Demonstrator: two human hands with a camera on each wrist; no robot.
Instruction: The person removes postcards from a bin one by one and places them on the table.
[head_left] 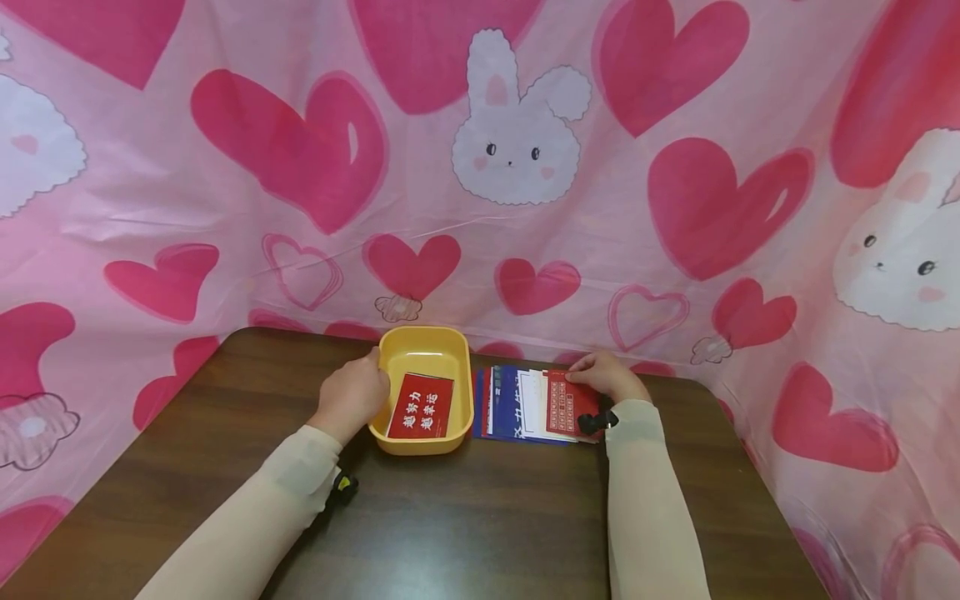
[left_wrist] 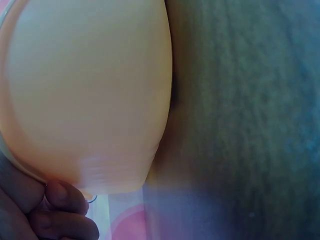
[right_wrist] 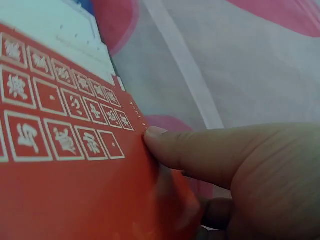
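Observation:
My left hand [head_left: 352,393] grips the left side of a yellow plastic tray [head_left: 420,447]. In the left wrist view its curled fingers [left_wrist: 67,222] lie at the rim, and the tray's outer wall [left_wrist: 90,90] fills much of the picture. Inside the tray lies a red card [head_left: 422,408] with white lettering. To the right, my right hand [head_left: 613,377] pinches the far right corner of another red card [head_left: 564,406], printed with boxed white characters. The right wrist view shows the thumb [right_wrist: 195,150] on top of this card and other fingers partly hidden beneath.
Overlapping blue, white and red cards [head_left: 508,404] lie fanned out between the tray and my right hand. Everything stands on a dark wooden table [head_left: 465,517]. A pink cloth [head_left: 420,208] with hearts and rabbits hangs behind the table and along its sides.

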